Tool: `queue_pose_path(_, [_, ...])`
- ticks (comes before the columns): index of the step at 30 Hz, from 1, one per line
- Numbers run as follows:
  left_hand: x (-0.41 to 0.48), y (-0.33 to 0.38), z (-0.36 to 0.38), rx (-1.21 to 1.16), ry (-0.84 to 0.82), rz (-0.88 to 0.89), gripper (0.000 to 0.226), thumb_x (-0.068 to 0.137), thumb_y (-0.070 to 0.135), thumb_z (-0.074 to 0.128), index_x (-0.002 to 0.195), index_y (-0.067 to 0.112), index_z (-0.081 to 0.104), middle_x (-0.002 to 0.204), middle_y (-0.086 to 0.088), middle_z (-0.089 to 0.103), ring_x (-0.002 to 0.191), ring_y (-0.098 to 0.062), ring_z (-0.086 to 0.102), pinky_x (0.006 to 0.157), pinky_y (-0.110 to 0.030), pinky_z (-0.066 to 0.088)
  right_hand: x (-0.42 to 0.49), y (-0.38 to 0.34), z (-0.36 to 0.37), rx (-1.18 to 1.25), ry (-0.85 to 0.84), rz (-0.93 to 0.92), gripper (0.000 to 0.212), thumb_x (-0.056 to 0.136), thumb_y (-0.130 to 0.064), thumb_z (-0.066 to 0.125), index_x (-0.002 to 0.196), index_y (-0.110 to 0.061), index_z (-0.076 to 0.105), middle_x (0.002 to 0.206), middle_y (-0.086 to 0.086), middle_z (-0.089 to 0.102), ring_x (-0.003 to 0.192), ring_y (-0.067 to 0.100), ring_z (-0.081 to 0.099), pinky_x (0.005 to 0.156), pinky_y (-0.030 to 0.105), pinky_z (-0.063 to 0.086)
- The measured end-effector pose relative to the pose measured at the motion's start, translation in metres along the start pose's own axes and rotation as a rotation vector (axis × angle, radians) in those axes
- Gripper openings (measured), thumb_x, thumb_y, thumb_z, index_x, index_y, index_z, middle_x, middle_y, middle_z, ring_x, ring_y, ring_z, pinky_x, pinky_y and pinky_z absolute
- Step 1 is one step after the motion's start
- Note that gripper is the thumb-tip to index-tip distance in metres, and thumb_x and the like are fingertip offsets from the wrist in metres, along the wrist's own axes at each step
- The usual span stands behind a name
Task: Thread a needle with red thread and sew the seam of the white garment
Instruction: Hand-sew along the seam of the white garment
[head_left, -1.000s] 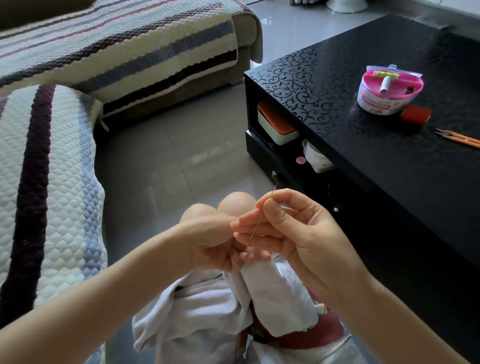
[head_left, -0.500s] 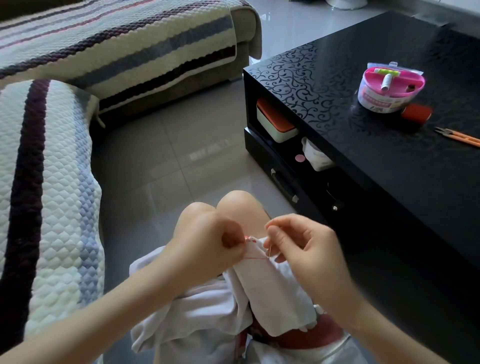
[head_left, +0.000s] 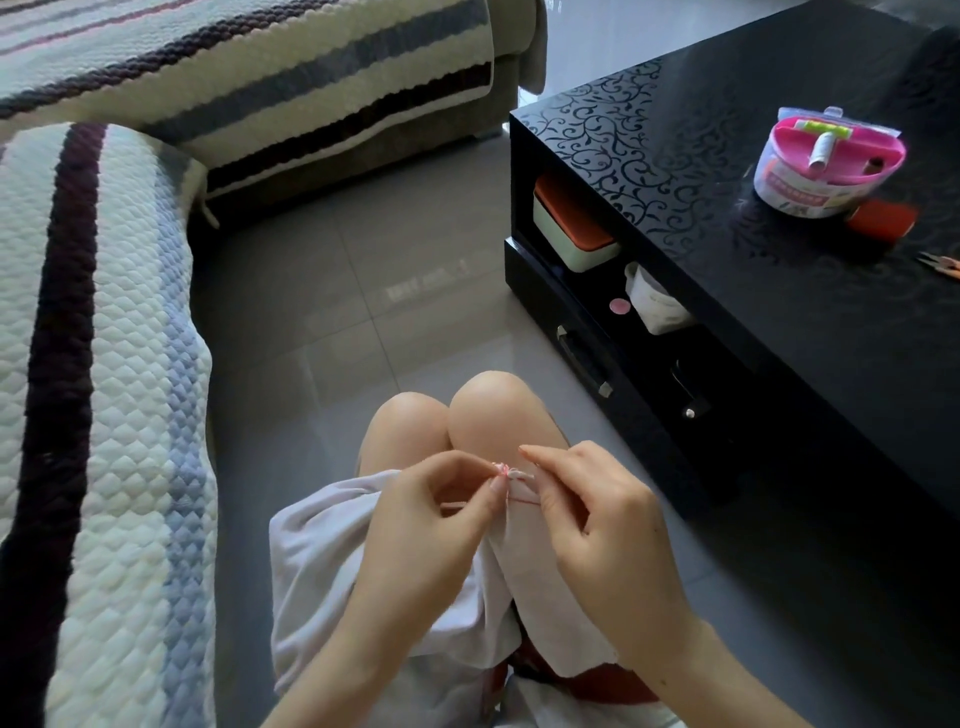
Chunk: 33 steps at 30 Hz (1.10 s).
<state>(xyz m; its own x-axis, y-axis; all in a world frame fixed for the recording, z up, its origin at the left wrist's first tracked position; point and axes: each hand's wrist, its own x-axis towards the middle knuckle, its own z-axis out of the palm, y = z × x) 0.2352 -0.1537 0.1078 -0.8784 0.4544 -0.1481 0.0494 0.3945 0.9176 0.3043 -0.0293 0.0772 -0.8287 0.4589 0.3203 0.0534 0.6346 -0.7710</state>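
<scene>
The white garment lies on the lap, at six o'clock. The left hand fingers pinch its seam; at their three o'clock the right hand fingers pinch the red thread. The needle is hidden. Too hard a tug may pucker the seam or unthread the needle.

open floor runs up the middle of the frame, between the sofa at left and the black desk at right; knees and white garment fill the lower centre.
</scene>
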Motion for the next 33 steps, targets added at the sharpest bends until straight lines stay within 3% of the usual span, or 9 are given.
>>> queue_pose_path(2, [-0.005, -0.005, 0.005, 0.099, 0.107, 0.09, 0.012, 0.088, 0.016, 0.068, 0.077, 0.021, 0.071, 0.076, 0.013, 0.072, 0.078, 0.0, 0.067, 0.073, -0.018, 0.05, 0.001, 0.0, -0.001, 0.019, 0.004, 0.004, 0.029, 0.09, -0.031, 0.051, 0.1, -0.014, 0.072, 0.075, -0.013, 0.054, 0.064, 0.003, 0.053, 0.058, 0.009, 0.041])
queue_pose_path(5, [-0.007, -0.008, 0.009, 0.162, 0.187, 0.165, 0.006, 0.08, 0.023, 0.065, 0.076, 0.025, 0.069, 0.079, 0.015, 0.069, 0.083, 0.0, 0.065, 0.075, -0.014, 0.047, 0.003, -0.001, -0.002, -0.047, -0.032, -0.007, 0.019, 0.089, -0.027, 0.056, 0.095, -0.02, 0.073, 0.074, -0.014, 0.05, 0.062, 0.004, 0.05, 0.056, 0.015, 0.041])
queue_pose_path(10, [-0.003, -0.008, 0.006, -0.026, 0.073, -0.057, 0.011, 0.088, 0.015, 0.068, 0.08, 0.023, 0.071, 0.082, 0.011, 0.074, 0.086, -0.006, 0.07, 0.085, -0.038, 0.055, 0.01, -0.006, -0.004, -0.205, -0.121, -0.039, 0.016, 0.08, -0.015, 0.059, 0.085, -0.026, 0.069, 0.077, -0.009, 0.049, 0.07, 0.012, 0.049, 0.054, 0.026, 0.044])
queue_pose_path(17, [0.004, -0.006, 0.0, 0.032, 0.053, -0.063, 0.012, 0.086, 0.012, 0.067, 0.077, 0.02, 0.07, 0.075, 0.013, 0.072, 0.075, 0.001, 0.067, 0.071, -0.017, 0.052, 0.019, -0.009, 0.0, -0.287, -0.152, -0.06, 0.008, 0.077, -0.016, 0.06, 0.073, -0.019, 0.066, 0.075, -0.003, 0.047, 0.069, 0.015, 0.045, 0.047, 0.029, 0.044])
queue_pose_path(23, [0.008, -0.008, -0.005, 0.063, 0.018, -0.075, 0.013, 0.086, 0.012, 0.068, 0.075, 0.019, 0.069, 0.073, 0.015, 0.071, 0.074, 0.003, 0.066, 0.069, -0.012, 0.048, 0.024, -0.009, 0.003, -0.239, -0.191, -0.053, 0.031, 0.081, -0.034, 0.042, 0.067, -0.016, 0.063, 0.075, -0.003, 0.044, 0.07, 0.016, 0.041, 0.056, 0.018, 0.033])
queue_pose_path(26, [0.01, -0.009, -0.006, 0.07, -0.006, -0.08, 0.013, 0.086, 0.012, 0.068, 0.074, 0.018, 0.069, 0.072, 0.014, 0.071, 0.072, 0.002, 0.065, 0.067, -0.011, 0.046, 0.024, -0.004, 0.003, -0.223, -0.219, -0.033, 0.021, 0.082, -0.023, 0.048, 0.069, -0.017, 0.063, 0.077, -0.004, 0.042, 0.073, 0.016, 0.041, 0.059, 0.016, 0.033])
queue_pose_path(33, [0.015, -0.009, -0.006, 0.053, -0.06, -0.112, 0.01, 0.084, 0.011, 0.07, 0.074, 0.012, 0.07, 0.069, 0.005, 0.071, 0.066, -0.004, 0.063, 0.062, -0.016, 0.045, 0.026, 0.0, 0.0, -0.193, -0.303, 0.012, 0.02, 0.078, -0.009, 0.047, 0.072, -0.016, 0.065, 0.08, -0.004, 0.042, 0.08, 0.016, 0.042, 0.063, 0.021, 0.039])
